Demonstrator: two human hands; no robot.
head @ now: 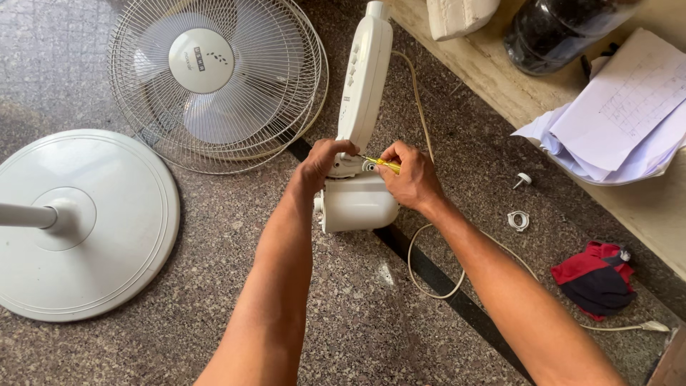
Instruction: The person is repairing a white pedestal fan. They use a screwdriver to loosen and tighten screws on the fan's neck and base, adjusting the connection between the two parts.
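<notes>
On a speckled stone floor (343, 314), a person is kneeling out of frame, only the forearms showing. The left hand (319, 163) is gripping the neck of a white fan motor housing (357, 202), its fingertips curling behind and hidden. The right hand (413, 175) is closing tight around a yellow-handled screwdriver (383, 164), whose tip is disappearing into the joint; the screw itself is impossible to make out. The control column (365, 78) is leaning away, its top cut off by the frame. Lying nearby are the fan guard with blades (214, 78), the round base (107, 229), a white cord (429, 279), a small knob (524, 179), a red-and-dark cloth (597, 277) and papers (622, 114).
</notes>
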